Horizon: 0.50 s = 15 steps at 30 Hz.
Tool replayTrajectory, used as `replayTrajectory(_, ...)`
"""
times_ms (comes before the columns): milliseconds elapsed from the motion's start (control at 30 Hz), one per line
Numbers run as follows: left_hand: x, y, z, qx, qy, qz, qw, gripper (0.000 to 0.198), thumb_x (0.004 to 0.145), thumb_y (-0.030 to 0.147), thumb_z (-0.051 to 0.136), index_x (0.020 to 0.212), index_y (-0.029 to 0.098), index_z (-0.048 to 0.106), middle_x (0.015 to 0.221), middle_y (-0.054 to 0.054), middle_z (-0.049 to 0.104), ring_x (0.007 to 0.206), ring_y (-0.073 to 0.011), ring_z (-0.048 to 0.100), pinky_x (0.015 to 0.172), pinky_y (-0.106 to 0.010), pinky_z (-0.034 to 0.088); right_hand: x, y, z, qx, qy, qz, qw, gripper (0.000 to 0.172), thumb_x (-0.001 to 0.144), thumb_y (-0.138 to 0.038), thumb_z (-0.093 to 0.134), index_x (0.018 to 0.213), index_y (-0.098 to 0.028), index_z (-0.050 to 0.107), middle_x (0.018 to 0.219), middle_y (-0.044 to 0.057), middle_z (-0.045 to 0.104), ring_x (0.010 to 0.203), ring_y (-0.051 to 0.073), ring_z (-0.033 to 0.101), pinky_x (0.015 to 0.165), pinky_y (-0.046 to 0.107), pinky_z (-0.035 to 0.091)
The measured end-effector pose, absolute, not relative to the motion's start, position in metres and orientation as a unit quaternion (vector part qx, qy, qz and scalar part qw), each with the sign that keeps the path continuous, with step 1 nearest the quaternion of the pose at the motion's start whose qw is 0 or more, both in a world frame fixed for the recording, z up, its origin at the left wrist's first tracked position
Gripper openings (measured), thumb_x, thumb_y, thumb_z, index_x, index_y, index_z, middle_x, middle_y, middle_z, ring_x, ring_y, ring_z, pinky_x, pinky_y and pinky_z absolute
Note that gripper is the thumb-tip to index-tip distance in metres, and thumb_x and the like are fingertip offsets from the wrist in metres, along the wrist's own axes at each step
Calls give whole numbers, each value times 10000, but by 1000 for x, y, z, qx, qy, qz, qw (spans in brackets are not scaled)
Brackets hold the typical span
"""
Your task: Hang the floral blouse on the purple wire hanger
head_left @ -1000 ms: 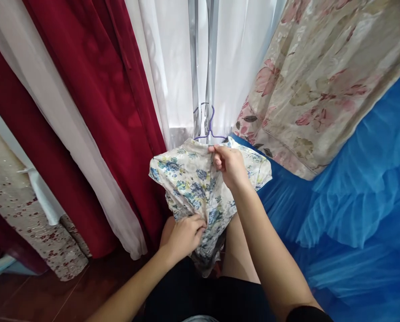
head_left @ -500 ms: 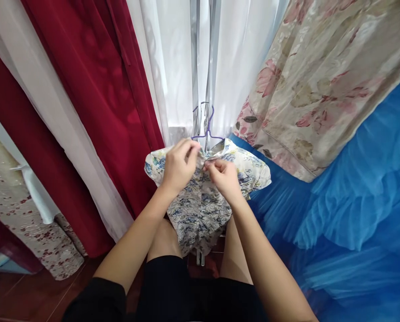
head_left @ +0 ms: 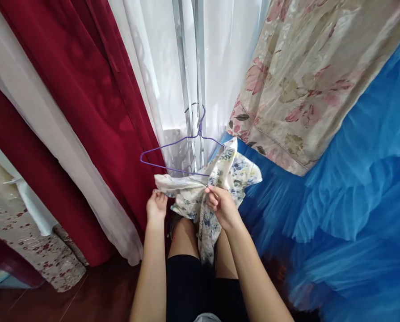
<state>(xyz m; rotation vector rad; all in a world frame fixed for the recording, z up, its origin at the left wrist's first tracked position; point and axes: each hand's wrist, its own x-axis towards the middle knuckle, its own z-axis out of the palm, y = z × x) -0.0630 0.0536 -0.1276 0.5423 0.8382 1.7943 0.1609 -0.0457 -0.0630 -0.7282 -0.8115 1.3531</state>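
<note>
A white blouse with a blue and yellow floral print [head_left: 235,172] hangs from the right half of a purple wire hanger [head_left: 173,144]. The hanger's left half is bare, its hook by a pair of grey straps [head_left: 200,58]. My left hand [head_left: 157,206] pinches the blouse's left sleeve edge, below the hanger's left end. With closed fingers my right hand [head_left: 221,203] grips the blouse near its front opening, just under the hanger's lower bar. The lower part of the blouse droops in folds between my knees.
Dark red drapes [head_left: 86,112] and white cloth [head_left: 146,58] hang on the left and behind. A beige skirt with pink flowers [head_left: 307,85] and blue ruffled tulle [head_left: 347,214] fill the right side. Reddish tiled floor [head_left: 99,290] shows at lower left.
The blouse's left shoulder has come off the hanger, baring its left half. My left hand has moved left and down with the sleeve; my right hand has moved slightly down.
</note>
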Motion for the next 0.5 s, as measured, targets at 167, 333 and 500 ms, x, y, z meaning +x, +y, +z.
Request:
replayTrajectory(167, -29, -16, -164, 223, 353, 729, 542, 200, 835, 295, 777, 871, 152, 643, 842, -41, 677, 874, -158, 683, 981, -341, 514, 190, -74, -141, -312, -151, 564, 750, 248, 725, -372, 761, 820, -206, 603, 527, -109, 332, 411, 67, 288, 394, 192, 281)
replayTrajectory(333, 14, -60, -120, 342, 275, 695, 569, 331, 838, 465, 787, 944, 167, 688, 937, -45, 691, 920, -159, 664, 911, -272, 513, 174, -92, -180, -409, -81, 484, 769, 278, 741, -398, 758, 888, -204, 625, 677, -38, 577, 538, 110, 518, 495, 222, 436)
replayTrajectory(500, 45, -92, -99, 469, 296, 636, 537, 294, 940, 479, 668, 945, 186, 688, 937, -48, 672, 881, -172, 625, 821, -257, 487, 148, -110, -144, -448, -360, 455, 680, 450, 944, -580, 602, 1110, -181, 727, 1182, 86, 721, 1152, 261, 633, 1014, 373, 492)
